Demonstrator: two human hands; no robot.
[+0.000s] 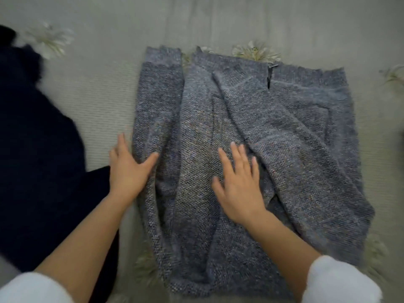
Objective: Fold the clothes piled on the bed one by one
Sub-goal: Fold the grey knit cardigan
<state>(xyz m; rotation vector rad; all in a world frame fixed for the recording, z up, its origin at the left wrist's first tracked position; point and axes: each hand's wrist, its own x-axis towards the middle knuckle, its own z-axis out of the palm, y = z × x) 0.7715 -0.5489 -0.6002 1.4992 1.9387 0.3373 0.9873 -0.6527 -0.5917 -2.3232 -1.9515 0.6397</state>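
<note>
Where the view lies nearest the person, two white sleeves (341, 281) are pushed up, and bare forearms reach out over the grey sweater (295, 138).

- Right hand (238, 184): flat on the middle of the sweater, palm down, fingers straight and spread, holding nothing.
- Left hand (127, 169): at the sweater's left edge, fingers straight and close together beside the edge, thumb spread wide and lying on the knit. No pinch shows.
- Grey sweater: speckled knit, spread on the bed cover (98, 99), partly folded. One sleeve lies along its left side; the right side is folded in slantwise toward the middle. Creases run under the right hand.
- Dark clothes (32, 149): a heap left of the sweater, apart from it, just beside the left wrist.
- Zip (271, 75): a short dark slit at the sweater's far edge; detail blurred.
- Flowers (254, 51): pale prints on the bed cover, one touching the sweater's far edge, others farther left and right.
</note>
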